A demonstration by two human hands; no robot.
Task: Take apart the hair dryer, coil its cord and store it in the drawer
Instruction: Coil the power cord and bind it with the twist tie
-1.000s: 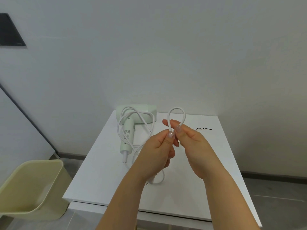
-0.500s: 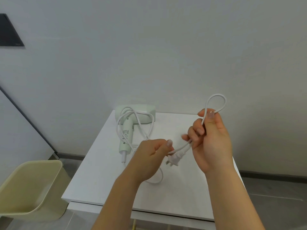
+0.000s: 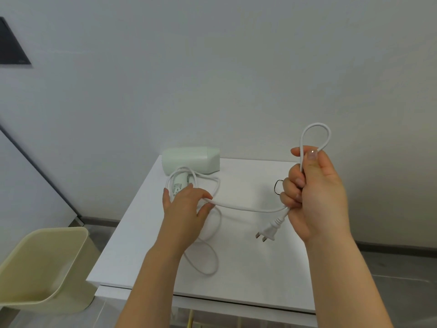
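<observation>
A pale green hair dryer (image 3: pixel 191 162) lies at the back left of the white table (image 3: pixel 248 268), its handle pointing toward me. Its white cord (image 3: pixel 246 208) runs in loose loops on the table. My right hand (image 3: pixel 314 192) is raised above the table's right side, shut on a folded loop of the cord that sticks up above my thumb. The two-pin plug (image 3: pixel 268 232) dangles below that hand. My left hand (image 3: pixel 184 209) is low by the dryer's handle, pinching the cord between thumb and fingers. The cord stretches between both hands.
A thin black loop, perhaps a tie (image 3: pixel 277 186), lies on the table just left of my right hand. A cream plastic bin (image 3: pixel 40 268) stands on the floor to the left. A white wall rises right behind the table.
My hands have moved apart. The right hand carried the folded loop up and to the right; the left slid along the cord toward the dryer. The plug now hangs free.
</observation>
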